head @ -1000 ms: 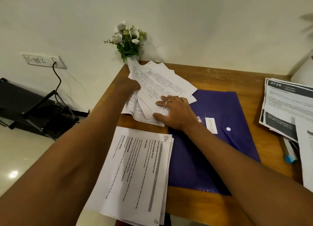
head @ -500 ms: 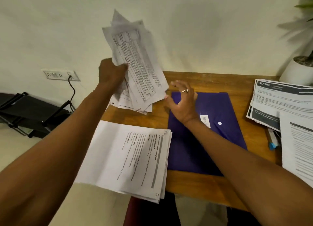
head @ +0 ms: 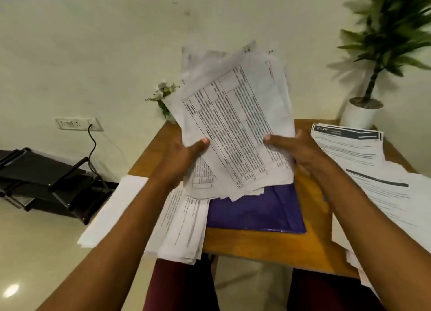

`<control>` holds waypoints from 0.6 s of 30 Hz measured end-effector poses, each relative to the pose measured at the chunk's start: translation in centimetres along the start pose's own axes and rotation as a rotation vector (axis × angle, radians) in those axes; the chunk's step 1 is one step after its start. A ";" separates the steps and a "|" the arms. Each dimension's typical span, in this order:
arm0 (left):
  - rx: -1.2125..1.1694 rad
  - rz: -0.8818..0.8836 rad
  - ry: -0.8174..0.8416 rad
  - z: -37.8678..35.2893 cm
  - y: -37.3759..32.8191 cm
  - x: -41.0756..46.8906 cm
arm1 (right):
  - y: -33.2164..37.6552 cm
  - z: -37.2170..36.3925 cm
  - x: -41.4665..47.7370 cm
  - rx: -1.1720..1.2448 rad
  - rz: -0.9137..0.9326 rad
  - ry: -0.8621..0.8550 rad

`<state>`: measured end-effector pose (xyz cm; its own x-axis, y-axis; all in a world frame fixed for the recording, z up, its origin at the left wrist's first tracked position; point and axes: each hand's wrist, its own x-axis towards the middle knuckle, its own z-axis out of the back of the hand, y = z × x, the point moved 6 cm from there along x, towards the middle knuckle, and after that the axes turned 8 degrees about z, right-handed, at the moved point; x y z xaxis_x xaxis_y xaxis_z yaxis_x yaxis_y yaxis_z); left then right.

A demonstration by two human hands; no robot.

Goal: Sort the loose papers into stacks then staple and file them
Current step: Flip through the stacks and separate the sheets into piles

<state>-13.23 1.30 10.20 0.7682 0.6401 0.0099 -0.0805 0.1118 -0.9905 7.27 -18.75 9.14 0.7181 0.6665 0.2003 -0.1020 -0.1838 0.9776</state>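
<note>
We've got both hands gripping a messy bundle of white printed papers, left hand and right hand on its edges, raised above the purple plastic folder on our wooden desk.

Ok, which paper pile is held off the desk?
The messy middle bundle, gripped by the left hand and right hand; the left pile and right pile lie flat.

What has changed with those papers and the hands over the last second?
The left hand lifted the loose bundle of papers off the desk; the right hand, first pressing it, let go, then took its right edge. The purple folder, left stack and right stack stayed put.
</note>
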 end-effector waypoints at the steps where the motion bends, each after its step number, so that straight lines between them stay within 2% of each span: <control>1: -0.050 -0.006 -0.017 -1.2 0.5 -0.2 | -0.1 0.8 -0.7 0.017 -0.018 0.010; 7: -0.351 0.055 -0.166 -7.1 4.7 -1.5 | -3.9 3.4 -3.4 -0.056 -0.038 -0.146; 9: -0.321 0.066 -0.214 -8.3 6.0 -2.2 | -6.0 3.1 -5.2 -0.084 -0.071 -0.193; 12: -0.314 0.027 -0.261 -9.1 6.1 -2.9 | -6.7 3.0 -7.3 -0.145 -0.016 -0.284; 15: -0.297 -0.093 -0.310 -9.0 3.4 -3.3 | -4.8 3.2 -7.0 -0.111 0.070 -0.307; 18: -0.283 -0.164 -0.307 -9.0 0.8 -3.4 | -2.2 3.9 -5.6 -0.183 0.153 -0.286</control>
<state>-10.20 -7.63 8.11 0.5288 0.8320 0.1679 0.2360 0.0459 -0.9707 6.16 -24.84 5.63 0.8455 0.4079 0.3445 -0.3260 -0.1166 0.9382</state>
